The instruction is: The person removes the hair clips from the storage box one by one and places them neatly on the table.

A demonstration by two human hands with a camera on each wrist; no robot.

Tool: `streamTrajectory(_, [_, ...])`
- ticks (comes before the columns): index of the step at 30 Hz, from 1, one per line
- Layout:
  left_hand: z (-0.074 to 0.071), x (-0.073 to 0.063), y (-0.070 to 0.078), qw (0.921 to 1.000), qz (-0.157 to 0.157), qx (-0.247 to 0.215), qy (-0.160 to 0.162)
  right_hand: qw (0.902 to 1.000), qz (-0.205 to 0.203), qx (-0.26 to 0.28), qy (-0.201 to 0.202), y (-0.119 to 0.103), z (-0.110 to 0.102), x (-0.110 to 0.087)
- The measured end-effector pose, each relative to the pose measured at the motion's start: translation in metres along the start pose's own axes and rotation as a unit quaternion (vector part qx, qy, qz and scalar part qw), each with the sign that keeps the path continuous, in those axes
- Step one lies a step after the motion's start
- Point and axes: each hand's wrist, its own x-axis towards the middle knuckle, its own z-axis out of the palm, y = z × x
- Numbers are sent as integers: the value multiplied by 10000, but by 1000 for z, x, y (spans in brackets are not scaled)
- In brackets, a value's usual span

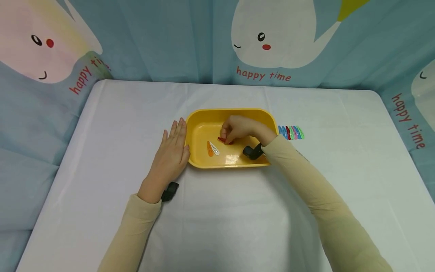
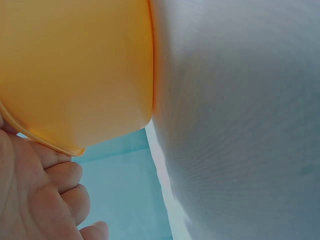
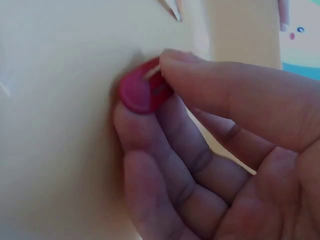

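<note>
A yellow plastic tray (image 1: 231,166) lies on the table between the hands. My right hand (image 1: 238,127) reaches into it, pinching a red snap hair clip (image 3: 136,90) between thumb and fingers, close above the tray floor. In the head view the fingers partly cover that clip. Left of those fingers, an orange hair clip (image 1: 209,149) and a white hair clip (image 1: 215,149) lie side by side in the tray. My left hand (image 1: 171,155) touches the tray's left side, its fingers extended along the rim, as the left wrist view also shows.
Just right of the tray, a row of several coloured hair clips (image 1: 291,132) lies on the white tablecloth (image 1: 221,219). A blue curtain (image 1: 176,41) with whale prints hangs behind the table. Each wrist wears a black camera (image 1: 170,191).
</note>
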Motion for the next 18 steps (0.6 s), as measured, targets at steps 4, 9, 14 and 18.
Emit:
streamTrajectory(4, [0,0,0,10000,5,-20,41,9996,-30,267,60,-1,-1,-2])
streamTrajectory(9, [2,0,-1,10000,22,-30,45,9987,-7,448,228,-4,-2,-7])
streamTrajectory(14, [1,0,0,10000,27,-2,21,9981,-157,560,219,-7,-1,-13])
streamTrajectory(18, [0,-1,-1,10000,27,19,8,9971,-162,705,228,-10,-3,-21])
